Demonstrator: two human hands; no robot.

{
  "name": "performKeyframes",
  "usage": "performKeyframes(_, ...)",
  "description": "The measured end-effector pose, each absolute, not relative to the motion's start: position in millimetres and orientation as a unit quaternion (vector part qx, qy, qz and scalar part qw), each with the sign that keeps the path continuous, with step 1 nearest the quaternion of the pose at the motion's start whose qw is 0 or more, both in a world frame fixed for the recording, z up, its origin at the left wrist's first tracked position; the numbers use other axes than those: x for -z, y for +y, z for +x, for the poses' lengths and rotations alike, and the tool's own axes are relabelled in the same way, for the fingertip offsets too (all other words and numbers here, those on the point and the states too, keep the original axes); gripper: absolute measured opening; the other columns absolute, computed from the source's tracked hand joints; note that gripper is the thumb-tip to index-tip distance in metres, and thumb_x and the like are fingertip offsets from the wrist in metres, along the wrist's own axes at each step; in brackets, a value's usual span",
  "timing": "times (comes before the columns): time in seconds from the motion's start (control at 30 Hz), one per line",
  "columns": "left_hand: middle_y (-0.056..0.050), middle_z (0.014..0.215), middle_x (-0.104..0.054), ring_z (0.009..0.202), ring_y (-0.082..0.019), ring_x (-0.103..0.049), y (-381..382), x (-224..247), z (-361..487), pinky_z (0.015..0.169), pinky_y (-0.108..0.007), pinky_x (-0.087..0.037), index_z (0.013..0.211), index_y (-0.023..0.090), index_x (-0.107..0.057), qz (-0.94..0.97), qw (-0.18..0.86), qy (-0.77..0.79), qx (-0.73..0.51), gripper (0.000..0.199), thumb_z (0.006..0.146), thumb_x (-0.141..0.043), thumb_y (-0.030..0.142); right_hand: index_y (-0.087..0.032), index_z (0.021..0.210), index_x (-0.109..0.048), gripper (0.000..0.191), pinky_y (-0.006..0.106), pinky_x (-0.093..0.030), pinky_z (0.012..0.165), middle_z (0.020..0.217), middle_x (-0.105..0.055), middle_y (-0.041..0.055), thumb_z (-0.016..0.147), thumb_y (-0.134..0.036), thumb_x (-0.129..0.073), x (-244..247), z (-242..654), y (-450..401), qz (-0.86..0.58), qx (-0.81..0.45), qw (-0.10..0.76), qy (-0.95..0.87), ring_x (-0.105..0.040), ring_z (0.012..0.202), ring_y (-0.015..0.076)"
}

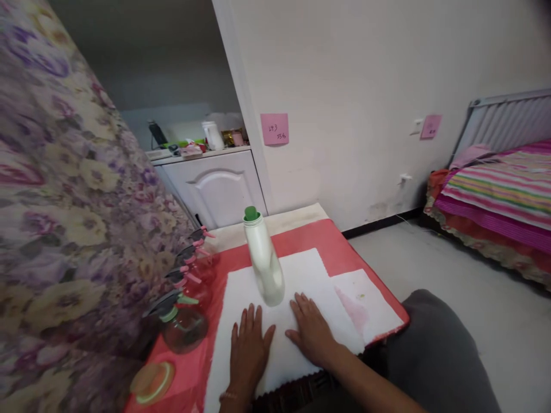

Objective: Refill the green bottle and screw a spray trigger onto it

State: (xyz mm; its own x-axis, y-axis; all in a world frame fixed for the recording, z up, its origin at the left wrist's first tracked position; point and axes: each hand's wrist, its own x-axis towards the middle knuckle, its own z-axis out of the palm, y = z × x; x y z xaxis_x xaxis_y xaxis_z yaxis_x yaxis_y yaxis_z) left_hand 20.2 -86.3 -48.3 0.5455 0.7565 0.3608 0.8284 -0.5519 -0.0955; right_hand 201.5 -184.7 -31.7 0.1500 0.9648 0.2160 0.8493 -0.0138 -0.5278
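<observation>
My left hand [249, 350] lies flat on a white cloth [301, 269], its fingers apart and nothing held. To its right, my right hand [310, 330] also rests palm down on the cloth, fingers pointing forward and empty. Between and just beyond both hands stands a pale bottle [264, 261] with an open neck, touched by neither hand. A green piece [250, 214] shows at the top of the bottle, behind or at its mouth; which one I cannot tell.
Several spray bottles [184, 330] line the left side of the red table [301, 236]. A round lid-like object [152, 382] sits at the near left. Another stained cloth [365, 301] lies right. A floral curtain [64, 201] hangs at the left.
</observation>
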Motion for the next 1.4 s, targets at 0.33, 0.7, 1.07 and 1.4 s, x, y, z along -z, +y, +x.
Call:
performKeyframes(0.33,-0.017,0.147,-0.045,0.136,-0.032,-0.041,-84.4,57.4,17.9,0.109,-0.054,-0.033,0.139,0.011,-0.046,-0.874,0.125,-0.441,0.160,0.061,0.092,-0.036,0.050,-0.012,0.148,-0.030,0.073,0.048,-0.012,0.120,0.158,-0.019,0.0154,0.092,-0.056,-0.042,39.3,202.5,-183.2,-0.713,-0.122,0.245,-0.646,-0.014,0.147,0.0304)
performKeyframes(0.7,-0.017,0.146,-0.045,0.136,-0.032,-0.041,-87.3,48.9,20.0,0.110,-0.054,-0.033,0.138,0.008,-0.046,-0.869,0.122,-0.455,0.151,0.063,0.092,-0.036,0.050,-0.009,0.149,-0.025,0.076,0.044,-0.011,0.120,0.159,-0.015,0.0169,0.090,-0.050,-0.047,26.9,215.5,-172.2,-0.761,-0.121,0.246,-0.588,-0.009,0.148,0.0289)
performKeyframes(1.07,-0.015,0.147,-0.043,0.136,-0.032,-0.041,-81.9,53.3,19.8,0.109,-0.053,-0.033,0.138,0.008,-0.046,-0.867,0.145,-0.460,0.127,0.064,0.092,-0.034,0.050,-0.007,0.149,-0.025,0.084,0.042,-0.006,0.120,0.160,-0.012,0.0163,0.087,-0.060,-0.044,38.3,240.9,-158.9,-0.804,-0.128,0.230,-0.534,-0.006,0.148,0.0291)
performKeyframes(1.4,-0.015,0.147,-0.044,0.135,-0.031,-0.042,-83.2,49.1,22.9,0.110,-0.051,-0.033,0.138,0.009,-0.048,-0.864,0.142,-0.469,0.118,0.061,0.091,-0.035,0.047,-0.004,0.150,-0.021,0.086,0.040,-0.001,0.119,0.160,-0.008,0.0173,0.088,-0.061,-0.040,37.8,255.0,-156.3,-0.822,-0.122,0.223,-0.509,-0.002,0.148,0.0280)
